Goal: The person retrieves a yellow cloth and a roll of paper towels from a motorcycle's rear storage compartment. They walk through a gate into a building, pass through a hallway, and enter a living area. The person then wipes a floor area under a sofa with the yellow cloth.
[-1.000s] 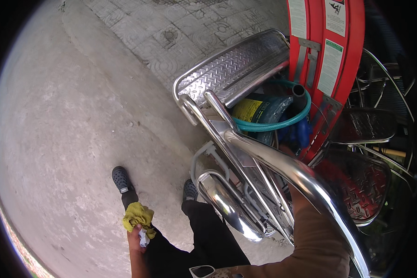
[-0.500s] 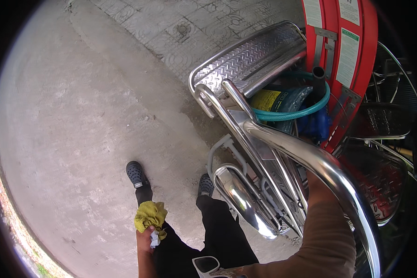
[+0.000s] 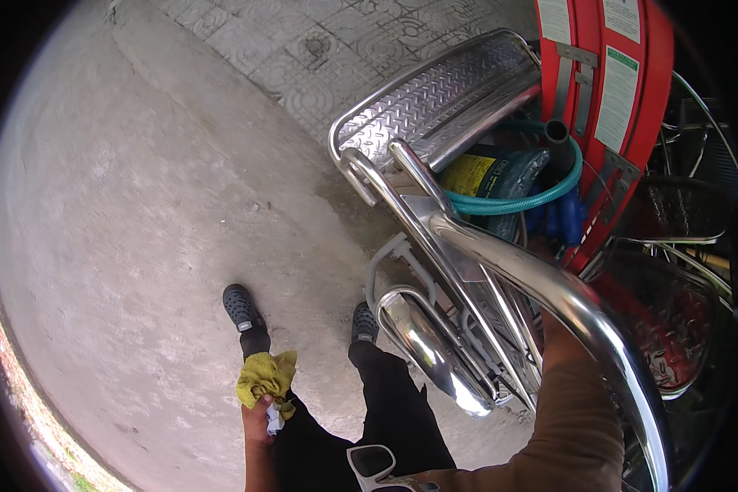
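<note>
Hold the yellow cloth (image 3: pixel 267 376) snugly: it bunches just beyond the fingers of your left hand (image 3: pixel 257 416), which grips it beside a white scrap (image 3: pixel 274 421). Ease your right arm (image 3: pixel 572 398) around the steel tube (image 3: pixel 553 287); your mostly hidden right hand (image 3: pixel 539 248), its grip impossible to tell, sits near a blue bundle (image 3: pixel 562 220).

A crumpled yellow-green cloth (image 3: pixel 266 375) shows at lower left. At upper centre, a rectangular silver metal plate (image 3: pixel 435 98) bears raised tread, grey paving tiles (image 3: pixel 316 47) curving motifs; upper right, a long curved panel (image 3: pixel 648 102) is red.
</note>
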`<state>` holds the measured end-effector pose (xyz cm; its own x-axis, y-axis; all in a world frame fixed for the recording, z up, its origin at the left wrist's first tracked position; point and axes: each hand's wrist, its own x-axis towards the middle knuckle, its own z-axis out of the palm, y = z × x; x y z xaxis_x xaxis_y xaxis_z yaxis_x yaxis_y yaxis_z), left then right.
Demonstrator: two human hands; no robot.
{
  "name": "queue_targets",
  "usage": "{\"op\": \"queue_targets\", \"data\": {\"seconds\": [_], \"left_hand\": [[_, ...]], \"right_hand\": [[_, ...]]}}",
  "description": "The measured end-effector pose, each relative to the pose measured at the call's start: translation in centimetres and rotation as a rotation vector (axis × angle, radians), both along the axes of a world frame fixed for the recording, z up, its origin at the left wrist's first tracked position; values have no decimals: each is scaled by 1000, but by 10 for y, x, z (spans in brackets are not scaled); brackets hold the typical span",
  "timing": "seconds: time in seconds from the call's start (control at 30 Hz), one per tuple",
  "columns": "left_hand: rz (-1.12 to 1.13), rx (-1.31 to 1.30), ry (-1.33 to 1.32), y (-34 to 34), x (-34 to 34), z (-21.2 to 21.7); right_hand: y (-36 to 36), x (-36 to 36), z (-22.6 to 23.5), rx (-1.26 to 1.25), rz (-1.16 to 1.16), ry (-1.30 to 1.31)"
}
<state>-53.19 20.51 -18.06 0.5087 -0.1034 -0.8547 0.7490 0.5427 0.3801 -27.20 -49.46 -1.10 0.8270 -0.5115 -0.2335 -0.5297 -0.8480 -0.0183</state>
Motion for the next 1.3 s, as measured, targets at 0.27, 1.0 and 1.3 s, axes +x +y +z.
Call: {"op": "queue_targets", "data": {"seconds": [0.27, 1.0, 1.3], "left_hand": [[141, -118, -32, 95, 79, 16], [-94, -322, -264, 237, 623, 110], [-39, -694, -601, 151, 972, 260]], "right_hand": [[77, -65, 52, -27, -310, -53], [597, 190, 78, 1232, -876, -378], [683, 659, 125, 863, 413, -706]]}}
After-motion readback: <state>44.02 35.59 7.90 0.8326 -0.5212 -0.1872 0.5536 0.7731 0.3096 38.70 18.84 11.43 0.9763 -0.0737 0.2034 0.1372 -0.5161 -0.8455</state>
